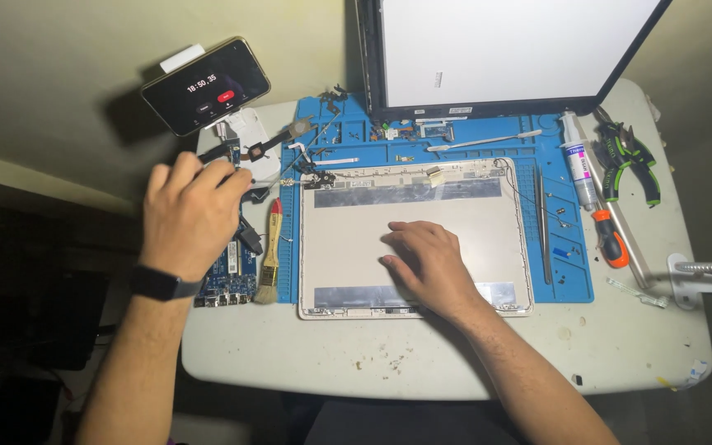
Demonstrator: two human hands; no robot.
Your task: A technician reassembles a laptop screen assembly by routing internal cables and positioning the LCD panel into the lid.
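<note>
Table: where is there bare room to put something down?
The near strip of the white table, in front of the beige laptop cover, is bare; so is the corner before the metal clamp. The blue mat by the screwdriver and around the left hand is crowded.

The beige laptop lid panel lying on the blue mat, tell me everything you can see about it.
The laptop lid panel is a pale beige rectangle, plastic by the look of it, lying flat with its inner side up on the blue mat. Two silvery foil strips cross it, one near the top edge and one near the bottom. Thin cables and small hinge parts sit along its top edge. The right hand rests palm down on its middle. Its bottom edge overhangs the mat onto the table.
</note>
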